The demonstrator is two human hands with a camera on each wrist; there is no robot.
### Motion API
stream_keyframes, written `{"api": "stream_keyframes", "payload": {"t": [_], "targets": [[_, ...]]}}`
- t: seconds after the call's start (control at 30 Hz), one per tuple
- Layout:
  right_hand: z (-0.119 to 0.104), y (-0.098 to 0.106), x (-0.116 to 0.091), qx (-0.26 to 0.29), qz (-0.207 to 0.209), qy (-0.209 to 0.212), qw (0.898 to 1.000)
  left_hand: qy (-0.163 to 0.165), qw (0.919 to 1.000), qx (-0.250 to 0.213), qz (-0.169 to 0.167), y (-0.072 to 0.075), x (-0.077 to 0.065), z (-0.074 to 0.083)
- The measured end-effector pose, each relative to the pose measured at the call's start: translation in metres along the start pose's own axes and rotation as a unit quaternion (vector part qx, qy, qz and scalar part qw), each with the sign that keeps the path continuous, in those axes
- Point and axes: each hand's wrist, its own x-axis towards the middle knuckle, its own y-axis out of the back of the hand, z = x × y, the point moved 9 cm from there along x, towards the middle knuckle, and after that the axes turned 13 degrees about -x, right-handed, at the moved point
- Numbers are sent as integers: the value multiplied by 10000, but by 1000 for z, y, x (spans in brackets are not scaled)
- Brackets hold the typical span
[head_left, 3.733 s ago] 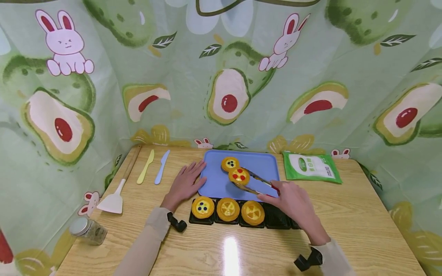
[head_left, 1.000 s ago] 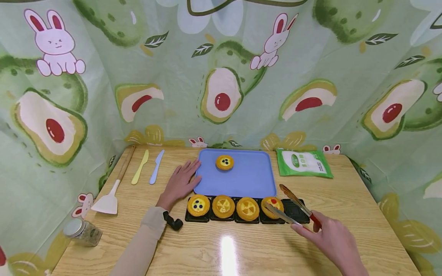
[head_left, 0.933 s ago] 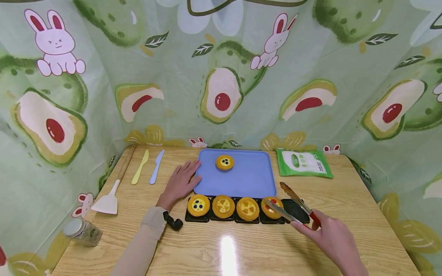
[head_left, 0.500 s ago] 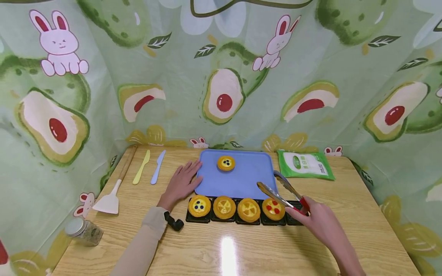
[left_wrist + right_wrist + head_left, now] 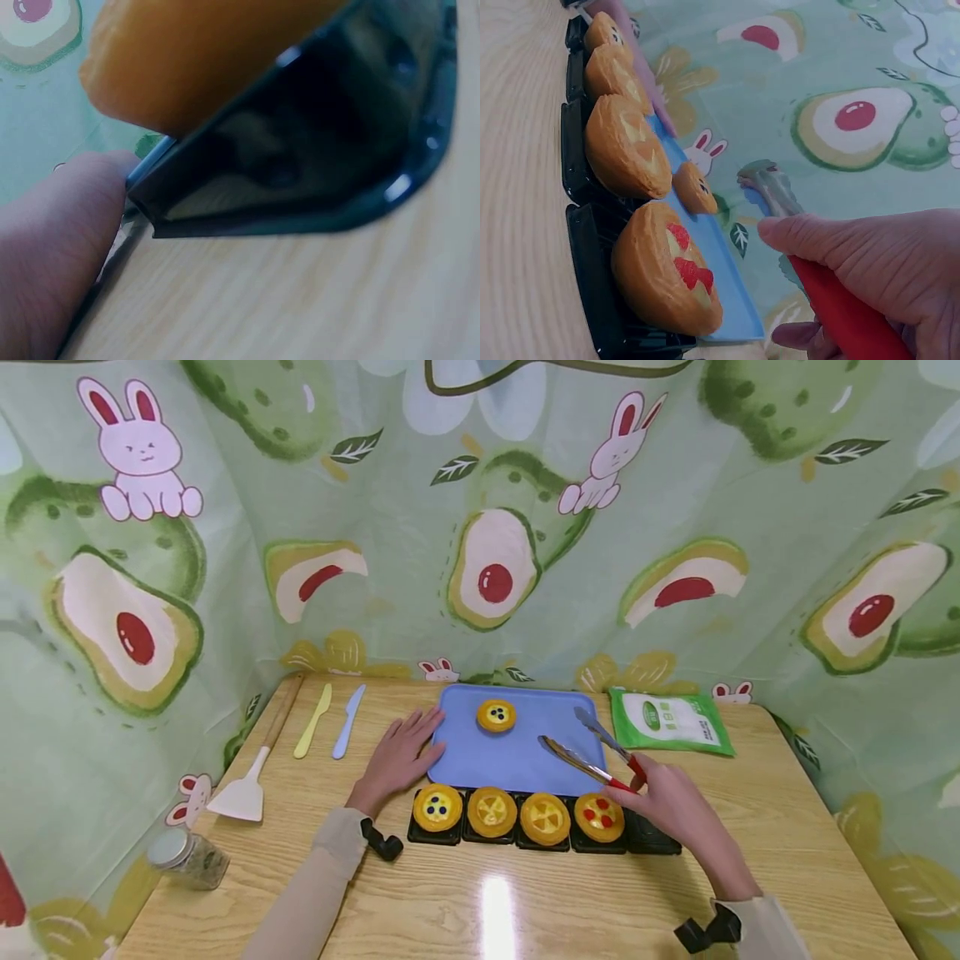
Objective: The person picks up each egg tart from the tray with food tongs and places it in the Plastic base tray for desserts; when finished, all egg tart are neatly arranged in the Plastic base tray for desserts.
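My right hand point(image 5: 663, 793) grips red-handled metal tongs point(image 5: 581, 762). Their tips are spread over the right part of the blue tray point(image 5: 555, 702), with nothing between them. On that tray, left of the tips, sits an egg tart with blue dots point(image 5: 497, 716). My left hand point(image 5: 401, 753) lies with straight fingers at the tray's left edge. In front of the tray is a row of black holders, bearing a blue-dotted tart point(image 5: 438, 808), two tarts with yellow wedges point(image 5: 544, 819) and a tart with red pieces point(image 5: 599, 817). The rightmost black holder point(image 5: 652, 837), partly behind my right hand, shows no tart.
A green and white packet point(image 5: 671, 722) lies right of the tray. Towards the left are a blue knife point(image 5: 348, 722), a yellow knife point(image 5: 312, 722), a white spatula point(image 5: 242, 797) and a glass jar point(image 5: 191, 858). A patterned curtain point(image 5: 405, 568) hangs behind the table.
The red-topped tart, earlier in the tongs over the blue tray, now sits in the fourth holder. The tongs have let go and moved back up-left over the tray. My left hand stays put.
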Motion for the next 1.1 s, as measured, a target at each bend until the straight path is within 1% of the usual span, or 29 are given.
{"api": "stream_keyframes", "payload": {"t": [0.1, 0.27, 0.33, 0.5, 0.67, 0.83, 1.1], "targets": [[-5, 2, 8, -170, 91, 126, 9997, -30, 10000, 14, 12, 1, 0, 0], [-17, 9, 22, -720, 457, 363, 9957, -47, 10000, -35, 25, 2, 1, 0], [-23, 11, 29, -813, 534, 471, 9941, -51, 10000, -35, 31, 1, 2, -2], [-36, 2, 47, -901, 432, 754, 9921, -55, 10000, -23, 49, 0, 2, -4], [-43, -9, 61, -837, 294, 946, 9916, -12, 10000, -27, 5, 1, 1, -1], [-48, -18, 75, -835, 220, 1042, 9908, 11, 10000, 9, 3, 1, 0, -1], [-54, -30, 90, -903, 67, 1134, 9894, 37, 10000, 2, -16, -3, 1, -7]]}}
